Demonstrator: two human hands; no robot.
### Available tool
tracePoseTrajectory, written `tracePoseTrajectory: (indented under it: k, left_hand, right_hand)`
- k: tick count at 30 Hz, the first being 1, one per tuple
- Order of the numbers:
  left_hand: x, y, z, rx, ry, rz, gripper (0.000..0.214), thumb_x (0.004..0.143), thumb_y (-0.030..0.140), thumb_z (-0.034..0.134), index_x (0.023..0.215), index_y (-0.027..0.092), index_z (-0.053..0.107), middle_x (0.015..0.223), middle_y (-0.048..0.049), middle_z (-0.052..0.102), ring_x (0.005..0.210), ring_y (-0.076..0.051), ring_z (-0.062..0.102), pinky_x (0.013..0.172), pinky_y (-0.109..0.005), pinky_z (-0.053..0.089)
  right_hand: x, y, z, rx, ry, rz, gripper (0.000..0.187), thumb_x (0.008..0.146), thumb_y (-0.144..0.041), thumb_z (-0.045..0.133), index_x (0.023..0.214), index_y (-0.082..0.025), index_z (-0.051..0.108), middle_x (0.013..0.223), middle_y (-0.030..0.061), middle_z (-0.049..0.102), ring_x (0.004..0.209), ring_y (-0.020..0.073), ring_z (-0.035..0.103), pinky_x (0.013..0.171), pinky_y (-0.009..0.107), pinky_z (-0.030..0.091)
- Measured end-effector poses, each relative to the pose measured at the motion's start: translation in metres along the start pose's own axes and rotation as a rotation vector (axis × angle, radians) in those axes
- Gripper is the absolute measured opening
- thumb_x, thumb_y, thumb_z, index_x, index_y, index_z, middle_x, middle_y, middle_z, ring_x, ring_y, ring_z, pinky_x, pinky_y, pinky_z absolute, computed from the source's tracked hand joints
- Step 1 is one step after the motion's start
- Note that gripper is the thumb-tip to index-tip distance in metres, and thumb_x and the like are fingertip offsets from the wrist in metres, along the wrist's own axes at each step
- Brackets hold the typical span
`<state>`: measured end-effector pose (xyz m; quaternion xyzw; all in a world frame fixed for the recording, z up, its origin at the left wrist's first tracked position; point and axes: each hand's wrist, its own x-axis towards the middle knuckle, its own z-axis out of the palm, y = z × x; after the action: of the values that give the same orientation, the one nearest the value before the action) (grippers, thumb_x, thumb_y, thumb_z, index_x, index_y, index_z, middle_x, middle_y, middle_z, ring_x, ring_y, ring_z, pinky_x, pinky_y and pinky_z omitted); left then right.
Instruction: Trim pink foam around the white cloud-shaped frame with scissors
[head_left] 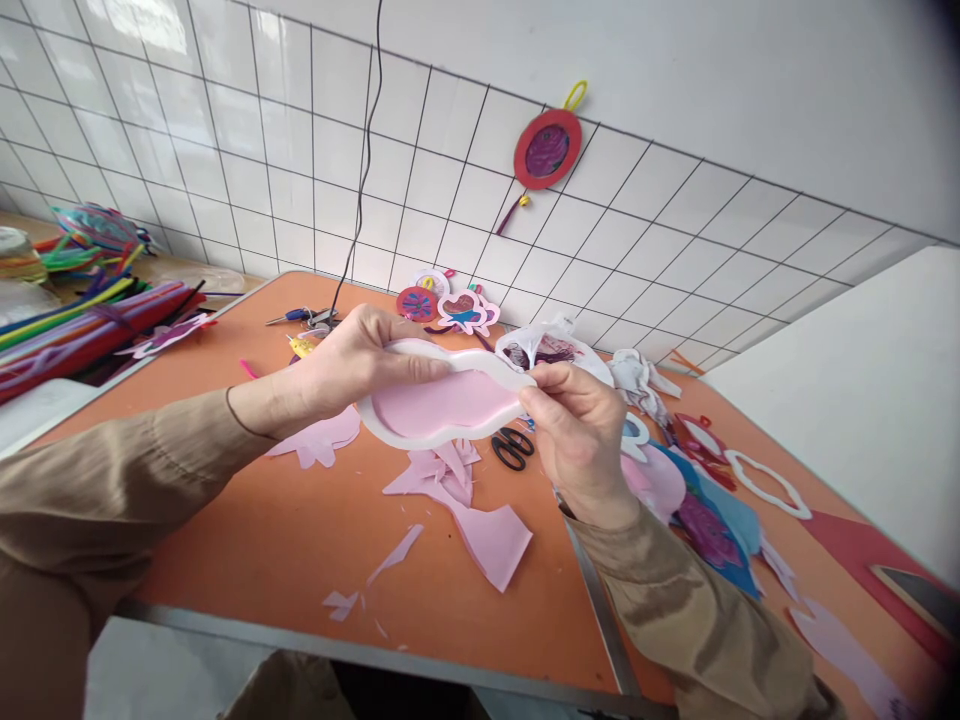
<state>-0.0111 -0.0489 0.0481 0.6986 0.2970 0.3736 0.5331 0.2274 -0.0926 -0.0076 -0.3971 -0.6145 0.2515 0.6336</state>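
Observation:
Between my two hands, raised above the orange table, is a cloud-shaped craft piece [442, 405] with a thick white rim and a pink middle. My left hand [360, 365] grips its left side, with the thumb lying along the upper rim. At the right end, my right hand [577, 430] pinches the rim between thumb and fingers. Below the piece lie pink offcuts [491, 535] and black-handled scissors [513, 449], whose blades are hidden. A larger pink scrap [319, 437] rests under my left wrist.
Finished-looking ornaments [465, 308] lean at the tiled wall, and a red oval one [547, 150] hangs there. Colourful pipe cleaners [97, 320] are bundled at left. Blue sheets [712, 510] and a white wavy frame [769, 483] lie right. A black cord [365, 160] runs down the wall.

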Motion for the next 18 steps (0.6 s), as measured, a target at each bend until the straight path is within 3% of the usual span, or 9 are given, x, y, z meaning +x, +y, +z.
tracePoseTrajectory:
  k: [4,7,10,14,18]
  left_hand:
    - [0.0031,-0.0017,0.0014,0.002,0.018,0.045,0.017,0.075,0.03,0.087,0.076,0.014,0.08,0.07,-0.0031,0.075,0.057,-0.01,0.063,0.05,-0.019,0.047]
    - [0.0047,-0.0053,0.001,0.007,0.022,0.129,0.031,0.072,0.032,0.09,0.098,0.017,0.083,0.098,-0.0069,0.082,0.083,-0.017,0.075,0.067,-0.021,0.058]
    - [0.0038,-0.0072,-0.0003,0.094,0.036,0.221,0.043,0.073,0.033,0.09,0.113,0.021,0.081,0.117,-0.0077,0.08,0.106,-0.023,0.075,0.083,-0.025,0.061]
    - [0.0002,-0.0053,-0.0011,0.239,0.07,0.317,0.039,0.075,0.031,0.088,0.112,0.019,0.082,0.118,-0.0082,0.08,0.112,-0.026,0.075,0.092,-0.027,0.061]
    - [-0.0014,-0.0034,-0.0007,0.26,0.075,0.336,0.032,0.077,0.032,0.086,0.105,0.017,0.083,0.111,-0.0087,0.082,0.105,-0.025,0.077,0.087,-0.026,0.063]
  right_hand:
    - [-0.0007,0.0007,0.0003,0.014,0.023,0.005,0.007,0.081,-0.028,0.075,0.079,-0.022,0.072,0.068,-0.0017,0.067,0.059,0.0121,0.058,0.055,0.025,0.049]
    - [-0.0009,-0.0001,0.0006,0.04,0.025,0.0,0.006,0.082,-0.027,0.076,0.08,-0.023,0.072,0.069,-0.0018,0.068,0.061,0.0119,0.06,0.055,0.025,0.05]
    - [-0.0016,-0.0005,0.0009,0.05,0.023,-0.005,0.007,0.083,-0.026,0.076,0.08,-0.022,0.072,0.067,-0.0021,0.067,0.059,0.0109,0.058,0.053,0.023,0.048]
    - [-0.0028,0.0009,0.0004,0.065,0.015,-0.028,0.007,0.084,-0.027,0.077,0.082,-0.022,0.073,0.066,-0.0028,0.066,0.057,0.0094,0.055,0.052,0.022,0.046]
    - [-0.0033,0.0024,-0.0007,0.058,0.001,-0.038,0.007,0.085,-0.028,0.078,0.084,-0.022,0.074,0.072,-0.0016,0.07,0.063,0.0107,0.06,0.058,0.023,0.051]
